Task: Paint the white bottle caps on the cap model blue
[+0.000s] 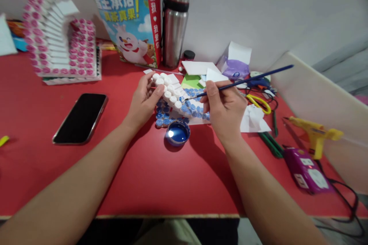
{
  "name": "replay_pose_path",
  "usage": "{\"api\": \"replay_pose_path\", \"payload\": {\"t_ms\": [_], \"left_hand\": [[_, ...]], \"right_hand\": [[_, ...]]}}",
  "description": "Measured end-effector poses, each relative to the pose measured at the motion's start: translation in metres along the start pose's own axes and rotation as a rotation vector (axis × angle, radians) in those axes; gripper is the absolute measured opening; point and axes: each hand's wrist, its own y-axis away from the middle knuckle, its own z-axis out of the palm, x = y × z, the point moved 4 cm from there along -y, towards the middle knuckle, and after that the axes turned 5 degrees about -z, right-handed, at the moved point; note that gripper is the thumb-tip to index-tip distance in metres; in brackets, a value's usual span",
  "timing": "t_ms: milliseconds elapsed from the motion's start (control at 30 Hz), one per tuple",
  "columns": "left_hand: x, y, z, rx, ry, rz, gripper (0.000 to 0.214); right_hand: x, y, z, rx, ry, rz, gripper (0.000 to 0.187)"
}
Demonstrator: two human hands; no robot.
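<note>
The red table (161, 183) carries everything, with a pink-and-white arch (37, 38) standing at its far left. Smaller than that arch, the curved piece (173, 101) sits between the two hands near the middle of the table, part of its rolled knobs blue and part white; whether it is lifted clear of the tabletop, I cannot tell. The right hand (225, 105) has thumb and fingers pinched round a paintbrush, while the left hand (145, 97) is clasped on the white end of the piece, apparently steadying it. The long dark paintbrush (255, 77) slants down to the left, and just in front of the piece the open paint pot (178, 134) holds blue paint. The step in hand looks like colouring the knobs one by one, about midway along; the next move seems to call for a firm left grip, a light stroke on the neighbouring white knob and, when the colour thins, a dip of the small brush tip (186, 99)
</note>
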Motion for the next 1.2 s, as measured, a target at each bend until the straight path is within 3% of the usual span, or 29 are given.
{"api": "replay_pose_path", "payload": {"t_ms": [1200], "left_hand": [[0.0022, 0.0004, -0.0012, -0.019, -0.045, 0.004, 0.070]], "right_hand": [[-0.0032, 0.0010, 0.0025, -0.021, -0.048, 0.055, 0.048]]}}
